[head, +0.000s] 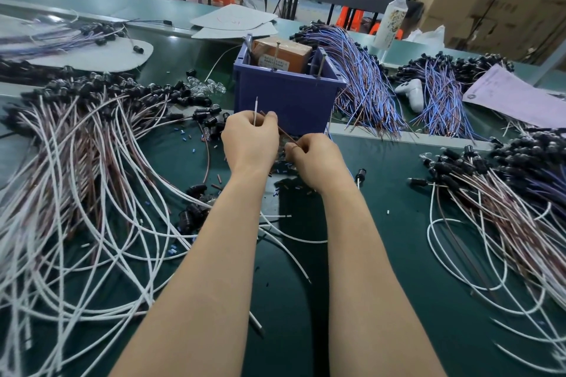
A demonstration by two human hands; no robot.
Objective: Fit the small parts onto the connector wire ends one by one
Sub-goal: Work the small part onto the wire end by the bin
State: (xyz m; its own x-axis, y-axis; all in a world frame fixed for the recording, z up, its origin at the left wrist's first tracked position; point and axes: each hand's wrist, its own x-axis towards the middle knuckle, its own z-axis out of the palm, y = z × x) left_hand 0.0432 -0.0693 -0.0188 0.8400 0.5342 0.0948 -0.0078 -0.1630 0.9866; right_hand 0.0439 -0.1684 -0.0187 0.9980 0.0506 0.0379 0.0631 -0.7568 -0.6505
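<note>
My left hand (249, 139) grips two wire ends in front of the blue bin: a white wire end (255, 107) stands upright out of the fist, and a brown wire (286, 133) slants down to the right. My right hand (315, 159) pinches the lower part of that brown wire with curled fingers, just above a scatter of small sleeve parts (283, 170) on the green mat. Whether a small part sits between the right fingertips is hidden.
A blue bin (288, 98) holding an orange box stands right behind my hands. Big bundles of white and brown wires with black connectors (92, 162) lie left and right (505, 193). Blue-wire bundles (364, 76), a white controller (412, 92) and a paper sheet (514, 95) lie at the back right.
</note>
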